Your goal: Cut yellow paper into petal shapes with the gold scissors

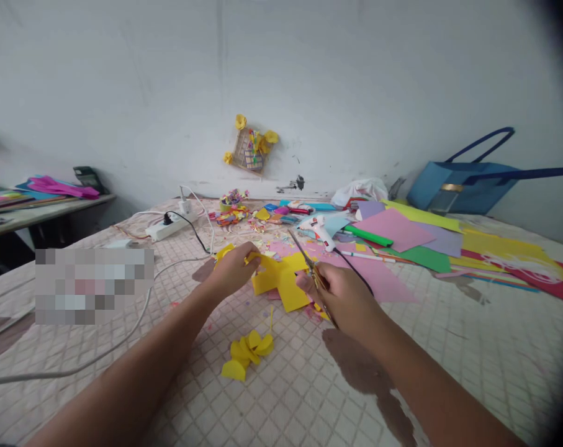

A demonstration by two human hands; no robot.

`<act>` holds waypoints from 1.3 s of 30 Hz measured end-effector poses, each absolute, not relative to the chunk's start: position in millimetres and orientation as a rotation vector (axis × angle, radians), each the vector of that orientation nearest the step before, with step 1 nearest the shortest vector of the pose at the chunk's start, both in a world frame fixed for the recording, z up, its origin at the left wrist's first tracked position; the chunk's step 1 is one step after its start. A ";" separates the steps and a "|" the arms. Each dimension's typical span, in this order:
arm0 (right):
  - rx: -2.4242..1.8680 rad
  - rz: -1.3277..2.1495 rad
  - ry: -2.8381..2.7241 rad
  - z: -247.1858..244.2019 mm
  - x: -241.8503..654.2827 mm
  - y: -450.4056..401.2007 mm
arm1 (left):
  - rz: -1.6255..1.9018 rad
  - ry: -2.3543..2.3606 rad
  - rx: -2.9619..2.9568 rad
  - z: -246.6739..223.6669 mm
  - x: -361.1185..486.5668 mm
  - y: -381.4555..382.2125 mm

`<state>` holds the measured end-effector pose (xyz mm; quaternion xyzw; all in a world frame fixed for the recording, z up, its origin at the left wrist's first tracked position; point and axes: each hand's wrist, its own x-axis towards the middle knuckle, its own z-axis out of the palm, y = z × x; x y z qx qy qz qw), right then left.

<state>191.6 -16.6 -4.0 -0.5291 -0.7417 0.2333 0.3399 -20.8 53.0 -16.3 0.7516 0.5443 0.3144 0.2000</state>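
Observation:
My left hand (234,272) is closed on a piece of yellow paper (265,263) at the middle of the table. Larger yellow pieces (291,287) lie just right of it, partly under the held piece. In my right hand (349,297) is a pair of scissors (309,261), its blades pointing up and to the left, beside the yellow paper. Several small rounded yellow cut pieces (248,351) lie in a loose pile nearer to me on the quilted cloth.
A white glue gun (319,231) with a black cord lies behind my right hand. Coloured sheets (395,230) and a blue bag (462,186) are at the right. A power strip (172,227) and cables (144,304) run along the left.

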 end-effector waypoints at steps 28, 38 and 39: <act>-0.955 1.431 -1.501 -13.1 184.3 -5.4 | 0.925 0.577 1.597 0.4 6.9 -0.1; -0.986 1.508 -1.478 -7.9 184.6 -10.2 | 0.883 0.756 1.648 0.4 8.9 2.3; -0.986 1.501 -1.482 -8.0 184.5 -10.0 | 0.886 0.757 1.652 0.7 8.6 2.4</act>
